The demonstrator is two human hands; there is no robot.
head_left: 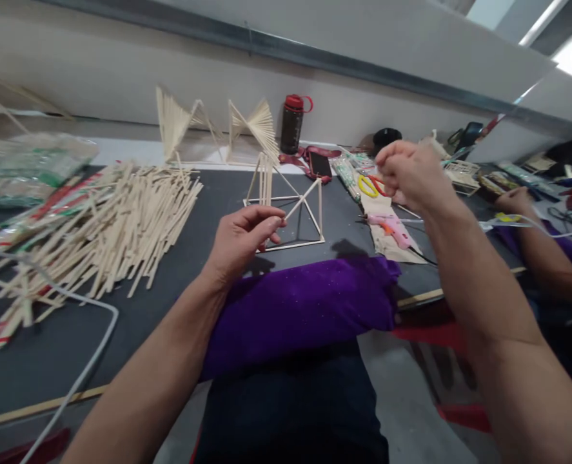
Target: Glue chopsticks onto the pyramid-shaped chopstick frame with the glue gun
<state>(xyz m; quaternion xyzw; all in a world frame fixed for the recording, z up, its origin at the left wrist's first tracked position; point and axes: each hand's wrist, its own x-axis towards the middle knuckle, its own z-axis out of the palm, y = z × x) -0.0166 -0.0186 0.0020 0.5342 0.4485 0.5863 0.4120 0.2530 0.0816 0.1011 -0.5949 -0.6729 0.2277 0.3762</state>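
My left hand (pixel 249 235) has thumb and fingers closed in a pinch on a thin wooden stick (pixel 294 209), at the near left side of a wooden stick frame (pixel 321 212). Whether that stick is loose or part of the frame I cannot tell. The frame stands on the dark table, with a row of sticks rising at its left. My right hand (pixel 416 174) is raised at the right, fingers curled; anything inside them is hidden. Behind and below it are yellow and orange scissors (pixel 367 186) and a pink glue gun (pixel 393 231) lying on a piece of cardboard (pixel 411 254).
Loose wooden sticks (pixel 121 225) are heaped at left, by plastic packaging (pixel 39 167). Two fan-shaped stick models (pixel 254 129), a dark bottle (pixel 292 125) and a phone (pixel 320 165) stand or lie at the back. Purple cloth (pixel 305 306) covers the front edge. Another person's arm (pixel 542 245) is at right.
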